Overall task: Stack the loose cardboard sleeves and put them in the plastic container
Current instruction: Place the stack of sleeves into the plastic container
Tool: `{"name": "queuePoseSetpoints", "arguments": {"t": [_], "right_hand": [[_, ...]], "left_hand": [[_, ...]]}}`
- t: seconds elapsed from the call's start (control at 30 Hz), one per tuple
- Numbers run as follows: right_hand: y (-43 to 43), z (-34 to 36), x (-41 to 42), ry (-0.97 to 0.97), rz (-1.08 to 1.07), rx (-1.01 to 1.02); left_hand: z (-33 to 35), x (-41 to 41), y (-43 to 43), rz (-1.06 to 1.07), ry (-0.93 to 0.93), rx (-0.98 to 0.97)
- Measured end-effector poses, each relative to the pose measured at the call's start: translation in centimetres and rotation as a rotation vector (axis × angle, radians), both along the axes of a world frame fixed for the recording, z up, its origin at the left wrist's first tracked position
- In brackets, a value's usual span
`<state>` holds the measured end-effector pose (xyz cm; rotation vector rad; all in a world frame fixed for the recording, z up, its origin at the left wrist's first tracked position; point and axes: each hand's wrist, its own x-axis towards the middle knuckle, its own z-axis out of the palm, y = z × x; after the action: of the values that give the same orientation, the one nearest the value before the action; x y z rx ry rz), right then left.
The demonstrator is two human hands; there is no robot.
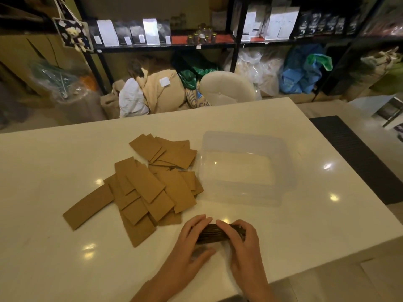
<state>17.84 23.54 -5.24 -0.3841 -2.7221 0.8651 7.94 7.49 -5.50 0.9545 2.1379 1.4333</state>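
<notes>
Gripping sleeve stack (pixel 219 234), no legible print

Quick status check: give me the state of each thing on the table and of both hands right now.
Plastic container: open, no lid on it, nothing inside.
Loose cardboard sleeves: flat, scattered in an overlapping pile left of the container.
Stack of sleeves: on edge on the table, squeezed between both hands.
Left hand: closed on the stack.
Right hand: closed on the stack.
</notes>
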Motion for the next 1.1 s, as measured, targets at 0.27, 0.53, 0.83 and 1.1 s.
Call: {"name": "queuePoseSetpoints", "arguments": {"t": [0.27,0.53,0.83,1.1], "right_hand": [[2.5,8.9,-4.1,0.225,0.052,-0.359],[11.1,12.4,-15.6,-0.079,0.04,-0.652],[12.6,6.7,-21.3,-0.427,-0.321,-0.704],[11.8,4.9,-22.4,-0.318,-0.613,-0.776]], "left_hand": [[8.5,-4.3,2.9,0.061,0.176,0.157],[12.6,-15.0,9.7,0.025,-0.059,0.046],[6.3,-17.1,11.5,0.001,-0.251,-0.086],[5.9,-16.9,11.9,0.013,-0.1,-0.186]]}}
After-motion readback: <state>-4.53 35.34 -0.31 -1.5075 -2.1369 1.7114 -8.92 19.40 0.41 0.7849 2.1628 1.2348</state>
